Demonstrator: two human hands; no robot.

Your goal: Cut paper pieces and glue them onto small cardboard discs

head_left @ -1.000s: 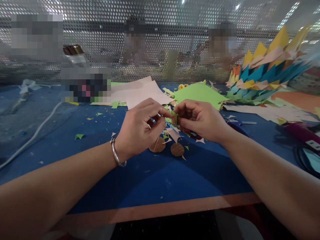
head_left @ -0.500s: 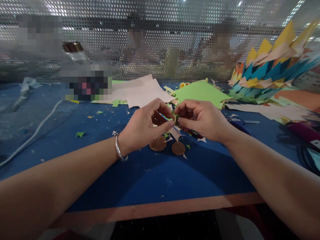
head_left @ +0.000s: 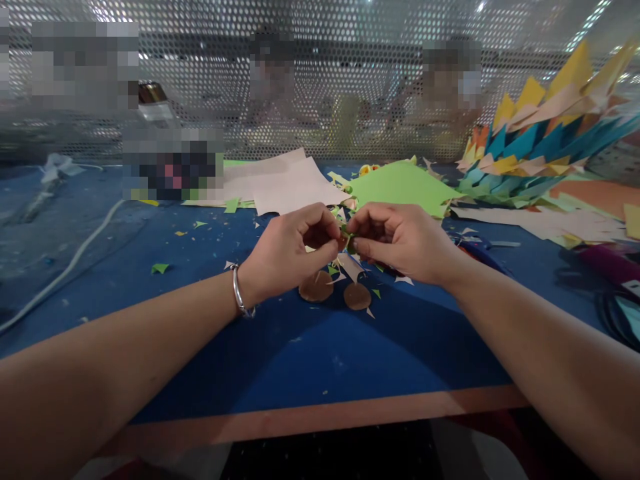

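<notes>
In the head view my left hand (head_left: pixel 293 250), with a silver bracelet at its wrist, pinches with thumb and forefinger. My right hand (head_left: pixel 407 240) faces it, also pinched. Between the fingertips is a small green piece of paper (head_left: pixel 347 236), mostly covered by the fingers, held above the table. Directly below lie two round brown discs, a larger one (head_left: pixel 316 288) and a smaller one (head_left: pixel 357 297). Pale and green paper scraps (head_left: pixel 351 267) are scattered around them.
Green paper (head_left: pixel 405 187) and pale pink sheets (head_left: pixel 285 180) lie behind my hands on the blue table (head_left: pixel 320 360). Blue-handled scissors (head_left: pixel 477 248) lie to the right. A spiky folded-paper piece (head_left: pixel 540 133) stands back right, before a perforated metal screen (head_left: pixel 340 40). A white cord (head_left: pixel 75 257) runs left.
A thin blue-and-white strip that showed at my left fingers is no longer visible there. My left fingertips have shifted slightly, and both hands stay together at the green paper.
</notes>
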